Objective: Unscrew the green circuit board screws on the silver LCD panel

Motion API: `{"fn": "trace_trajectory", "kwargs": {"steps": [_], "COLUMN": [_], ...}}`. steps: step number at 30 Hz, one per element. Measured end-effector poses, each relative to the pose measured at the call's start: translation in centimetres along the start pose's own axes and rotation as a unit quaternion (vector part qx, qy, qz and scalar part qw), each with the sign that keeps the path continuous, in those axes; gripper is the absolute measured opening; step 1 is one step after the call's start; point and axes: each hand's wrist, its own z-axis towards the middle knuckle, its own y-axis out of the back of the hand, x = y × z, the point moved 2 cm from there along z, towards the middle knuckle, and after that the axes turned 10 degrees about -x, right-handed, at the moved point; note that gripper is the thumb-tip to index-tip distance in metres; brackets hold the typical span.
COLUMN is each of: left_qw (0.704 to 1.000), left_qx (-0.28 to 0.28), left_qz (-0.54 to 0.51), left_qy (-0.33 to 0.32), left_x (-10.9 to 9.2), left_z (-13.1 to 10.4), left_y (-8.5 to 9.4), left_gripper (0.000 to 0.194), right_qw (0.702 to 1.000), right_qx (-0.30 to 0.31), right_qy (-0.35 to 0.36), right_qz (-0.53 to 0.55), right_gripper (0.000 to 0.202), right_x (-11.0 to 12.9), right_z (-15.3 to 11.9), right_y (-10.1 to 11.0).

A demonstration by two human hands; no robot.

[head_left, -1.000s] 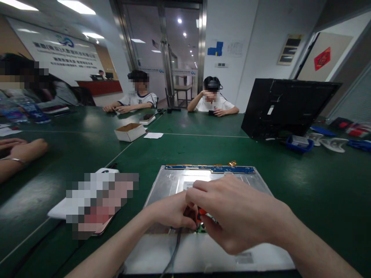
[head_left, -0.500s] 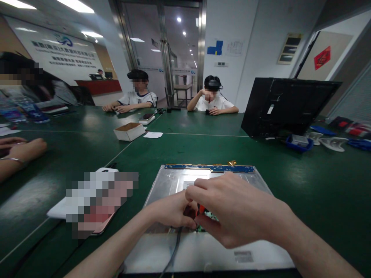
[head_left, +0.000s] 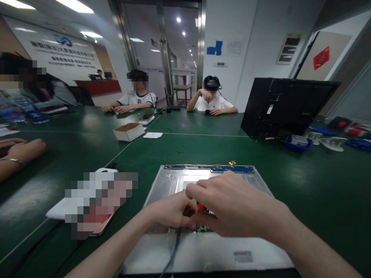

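Observation:
A silvery display panel (head_left: 168,180) lies on the green table, with a blue circuit strip (head_left: 237,169) along its far edge. Over its middle, my right hand (head_left: 232,204) is closed around a red tool (head_left: 200,207), most of which is hidden. My left hand (head_left: 174,210) touches the right one at the fingertips, its fingers bent together over a green circuit board (head_left: 204,228); what they pinch is hidden. A dark cable (head_left: 174,251) runs from under my left hand toward the near edge.
Two phones, one white (head_left: 58,208) and one pink (head_left: 101,220), lie left of the panel. Beyond are an open white box (head_left: 129,134), a black monitor (head_left: 286,106) and a blue tray (head_left: 298,144). Other people sit around the table; one person's hands (head_left: 29,150) rest at left.
My right hand has turned and shifted slightly, with its thumb raised a little, and less of the red tool shows. My left hand stays nearly still.

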Motion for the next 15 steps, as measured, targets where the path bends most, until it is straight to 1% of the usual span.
{"fn": "trace_trajectory", "kwargs": {"steps": [4,7,9,12,15], "left_qw": [0.999,0.998,0.999,1.0,1.0], "left_qx": [-0.011,-0.017,-0.011,0.0,-0.001], "left_qz": [-0.026,-0.023,-0.009,0.002,0.006], "left_qy": [0.034,0.048,0.035,-0.003,-0.003], "left_x": [-0.22,-0.21,-0.25,-0.44,-0.57], "left_z": [-0.25,-0.27,-0.13,0.14,0.21], "left_y": [-0.31,-0.31,-0.14,0.12,0.19], "left_gripper": [0.009,0.01,0.009,0.009,0.006], "right_qw": [1.0,1.0,1.0,1.0,1.0], "right_qx": [0.01,0.007,0.001,-0.002,0.003], "right_qy": [0.011,0.01,0.002,-0.013,-0.01], "right_qz": [0.013,0.005,-0.002,-0.002,0.013], "right_gripper": [0.016,0.013,0.01,0.009,0.013], "right_x": [0.18,0.14,0.02,-0.14,-0.11], "right_z": [-0.2,-0.18,-0.08,0.06,0.04], "right_y": [0.15,0.03,-0.07,-0.13,-0.04]}}
